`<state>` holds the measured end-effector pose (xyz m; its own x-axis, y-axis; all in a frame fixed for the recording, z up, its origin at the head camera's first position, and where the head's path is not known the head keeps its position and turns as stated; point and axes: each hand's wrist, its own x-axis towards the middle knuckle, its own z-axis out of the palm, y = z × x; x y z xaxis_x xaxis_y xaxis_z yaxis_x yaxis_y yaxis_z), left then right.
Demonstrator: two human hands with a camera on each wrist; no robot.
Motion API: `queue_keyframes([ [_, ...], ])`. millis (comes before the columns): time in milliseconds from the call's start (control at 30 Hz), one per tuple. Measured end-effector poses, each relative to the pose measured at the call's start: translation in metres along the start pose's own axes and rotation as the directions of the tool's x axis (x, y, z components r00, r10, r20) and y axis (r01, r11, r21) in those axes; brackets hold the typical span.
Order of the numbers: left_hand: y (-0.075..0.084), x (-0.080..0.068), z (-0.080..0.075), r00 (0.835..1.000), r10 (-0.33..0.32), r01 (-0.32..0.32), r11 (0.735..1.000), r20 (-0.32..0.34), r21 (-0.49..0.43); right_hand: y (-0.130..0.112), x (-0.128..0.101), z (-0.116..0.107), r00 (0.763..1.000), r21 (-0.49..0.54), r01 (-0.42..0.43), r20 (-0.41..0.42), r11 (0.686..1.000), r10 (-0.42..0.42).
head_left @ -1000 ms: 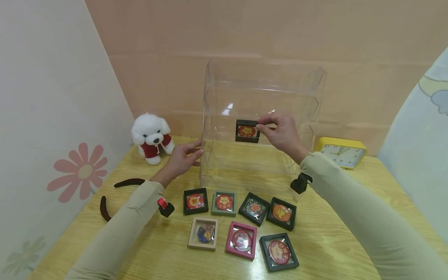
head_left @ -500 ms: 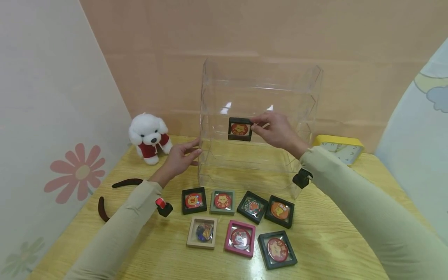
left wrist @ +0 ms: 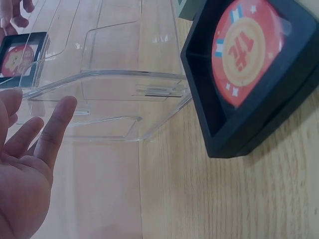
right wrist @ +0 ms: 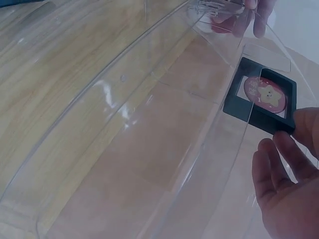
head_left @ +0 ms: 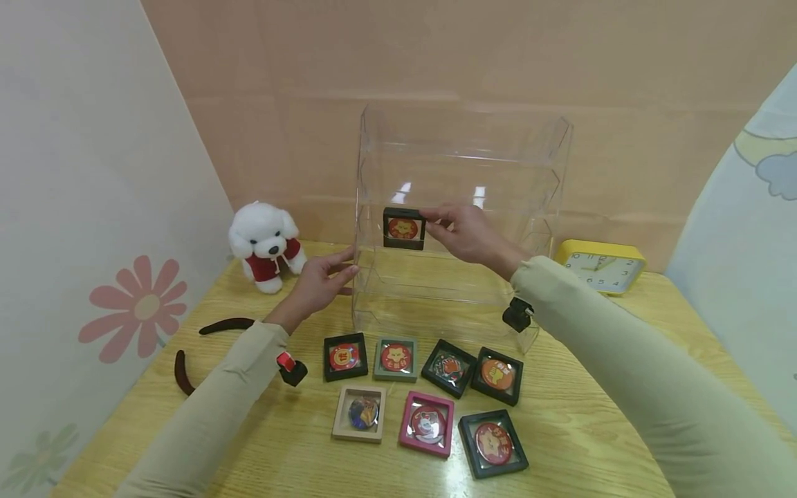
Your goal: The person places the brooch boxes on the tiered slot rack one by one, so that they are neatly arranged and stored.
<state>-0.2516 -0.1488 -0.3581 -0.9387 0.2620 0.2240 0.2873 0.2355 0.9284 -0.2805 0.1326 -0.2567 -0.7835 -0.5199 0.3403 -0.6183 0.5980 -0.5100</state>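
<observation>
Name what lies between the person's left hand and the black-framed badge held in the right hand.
In the head view, only the clear display case's left wall lies between the left hand and the black-framed badge, which the right hand pinches inside the case.

In the left wrist view the left hand [left wrist: 25, 164] was cut off by the frame's lower left edge, and the lettering on the badges in the framed cases [head_left: 345, 357] was too small to read.

A light wooden table [head_left: 598, 429] fills the lower frame. At centre stands a clear acrylic case [head_left: 461, 290], with seven framed badges [head_left: 429, 391] before it. A plush dog [head_left: 264, 243] sits left, a yellow clock [head_left: 600, 266] right.
</observation>
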Motion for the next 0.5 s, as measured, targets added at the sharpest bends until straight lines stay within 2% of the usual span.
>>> queue_keyframes([
  [233,-0.001,0.001,0.000,1.000,-0.004,0.004,1.000,0.001,-0.001,-0.008,0.007,0.008,0.998,0.029,0.035,0.043,0.999,-0.037],
  [500,0.000,-0.002,0.000,1.000,0.016,-0.016,1.000,-0.003,-0.017,-0.015,0.014,0.016,0.994,-0.014,0.099,0.049,0.995,-0.098],
])
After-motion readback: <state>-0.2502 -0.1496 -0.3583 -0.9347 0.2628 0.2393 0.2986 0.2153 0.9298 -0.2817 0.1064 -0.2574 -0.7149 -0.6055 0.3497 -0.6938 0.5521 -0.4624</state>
